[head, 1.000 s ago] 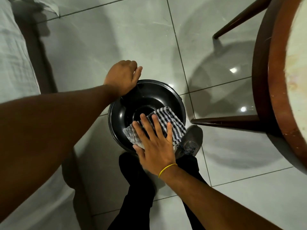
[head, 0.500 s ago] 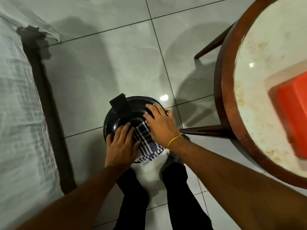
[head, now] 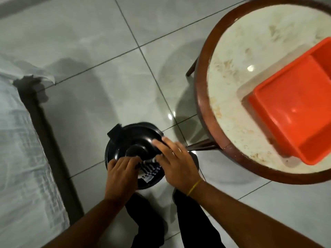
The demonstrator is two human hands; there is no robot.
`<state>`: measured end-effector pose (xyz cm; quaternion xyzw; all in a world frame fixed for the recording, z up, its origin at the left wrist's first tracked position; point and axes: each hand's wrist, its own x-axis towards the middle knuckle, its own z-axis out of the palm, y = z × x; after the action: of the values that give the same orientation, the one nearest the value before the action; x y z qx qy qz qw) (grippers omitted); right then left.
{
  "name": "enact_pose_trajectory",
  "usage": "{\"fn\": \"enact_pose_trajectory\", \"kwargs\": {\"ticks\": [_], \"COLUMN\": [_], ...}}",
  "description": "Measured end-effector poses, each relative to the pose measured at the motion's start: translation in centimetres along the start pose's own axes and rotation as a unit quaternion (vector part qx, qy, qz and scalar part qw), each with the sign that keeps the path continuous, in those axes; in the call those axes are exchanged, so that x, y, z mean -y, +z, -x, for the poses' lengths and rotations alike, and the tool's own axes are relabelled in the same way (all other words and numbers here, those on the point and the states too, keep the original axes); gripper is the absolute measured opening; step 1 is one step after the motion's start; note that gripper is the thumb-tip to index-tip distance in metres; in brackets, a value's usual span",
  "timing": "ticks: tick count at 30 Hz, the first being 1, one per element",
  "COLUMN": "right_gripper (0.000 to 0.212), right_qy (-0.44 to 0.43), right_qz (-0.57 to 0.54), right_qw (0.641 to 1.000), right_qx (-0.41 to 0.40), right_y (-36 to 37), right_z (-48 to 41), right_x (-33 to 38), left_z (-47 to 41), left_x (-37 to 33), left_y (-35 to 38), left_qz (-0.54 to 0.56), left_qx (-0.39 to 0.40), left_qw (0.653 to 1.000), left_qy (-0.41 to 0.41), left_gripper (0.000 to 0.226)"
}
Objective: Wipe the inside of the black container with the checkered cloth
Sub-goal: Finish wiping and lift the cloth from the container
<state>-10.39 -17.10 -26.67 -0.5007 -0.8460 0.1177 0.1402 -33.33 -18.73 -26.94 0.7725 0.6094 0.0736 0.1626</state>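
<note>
The round black container (head: 133, 140) sits on the tiled floor in front of my feet, with a stubby handle at its far left rim. The checkered cloth (head: 150, 167) lies bunched inside it at the near side, mostly covered by my hands. My left hand (head: 121, 174) rests on the near left rim, fingers reaching into the bowl and touching the cloth's edge. My right hand (head: 176, 163) is spread over the cloth and the right rim, pressing the cloth down; a yellow band circles its wrist.
A round table (head: 202, 97) with a dark wooden rim and a stained white top stands right of the container, bearing an orange plastic tub (head: 293, 104). One table leg (head: 202, 145) runs close to my right hand. A bed with a white sheet (head: 19, 149) lines the left.
My left hand left the far rim and came to the near left side of the container. My right hand shifted right over the cloth. The view swung right, showing more of the table.
</note>
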Motion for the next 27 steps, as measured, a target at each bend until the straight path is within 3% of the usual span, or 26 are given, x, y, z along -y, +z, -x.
{"fn": "enact_pose_trajectory", "kwargs": {"ticks": [2, 6, 9, 14, 18, 22, 27], "right_gripper": [0.019, 0.015, 0.024, 0.013, 0.013, 0.018, 0.03], "right_qy": [0.037, 0.137, 0.219, 0.383, 0.474, 0.568, 0.615], "right_qz": [-0.014, -0.006, 0.012, 0.058, 0.091, 0.073, 0.025], "right_qw": [0.997, 0.98, 0.957, 0.892, 0.841, 0.795, 0.78], "right_qx": [-0.067, -0.143, -0.193, -0.233, -0.244, -0.201, -0.112], "right_y": [-3.5, -11.2, -17.5, -25.6, -29.2, -29.8, -27.8], "right_z": [2.0, 4.8, 6.7, 8.7, 9.5, 9.6, 8.6], "right_x": [0.4, 0.6, -0.7, -5.2, -10.9, -17.4, -23.5], "left_z": [-1.4, -5.4, -9.6, -16.8, -23.1, -29.0, -33.9], "left_x": [-2.0, -7.0, -12.5, -23.4, -32.4, -38.9, -42.1], "left_y": [-3.1, -9.5, -13.5, -16.0, -14.9, -11.7, -7.2], "left_qz": [0.038, 0.084, 0.124, 0.207, 0.238, 0.199, 0.112], "left_qx": [-0.027, 0.026, 0.035, 0.023, 0.069, 0.11, 0.187], "left_qw": [0.997, 0.988, 0.969, 0.934, 0.914, 0.907, 0.897], "left_qy": [0.054, 0.126, 0.209, 0.292, 0.32, 0.355, 0.384], "left_gripper": [0.023, 0.016, 0.017, 0.03, 0.043, 0.048, 0.043]}}
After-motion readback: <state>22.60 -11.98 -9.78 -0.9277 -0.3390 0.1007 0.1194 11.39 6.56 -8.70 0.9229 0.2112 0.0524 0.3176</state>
